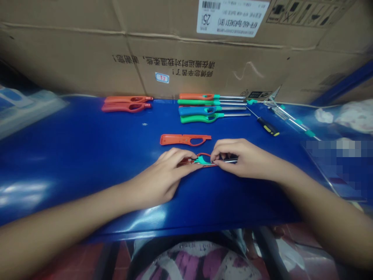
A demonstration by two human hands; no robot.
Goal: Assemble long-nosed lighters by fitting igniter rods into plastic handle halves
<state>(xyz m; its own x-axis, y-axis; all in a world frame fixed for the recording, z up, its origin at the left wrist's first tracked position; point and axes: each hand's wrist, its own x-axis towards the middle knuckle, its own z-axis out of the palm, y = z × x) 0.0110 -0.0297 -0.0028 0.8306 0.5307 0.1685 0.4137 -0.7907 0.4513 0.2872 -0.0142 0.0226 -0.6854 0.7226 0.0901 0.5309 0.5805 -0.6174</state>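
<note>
Between my two hands lies an opened long-nosed lighter [201,160] with an orange-red half shell, a teal trigger piece and a metal tube. My left hand [167,175] is closed around its handle end, thumb and fingertips at the teal piece. My right hand [237,157] pinches the lighter near the trigger loop; the dark metal tube runs out under its fingers. Part of the inside is hidden by my fingers. Just beyond, a separate orange half shell [175,140] rests with its inner side up.
Several assembled lighters [201,119] lie in a row at the back, beside a black-and-yellow screwdriver [268,127]. Two red-orange lighter handles [125,106] are at back left. Loose metal tubes with teal tips [291,118] lie at right. A cardboard box [163,42] walls off the blue table [87,155].
</note>
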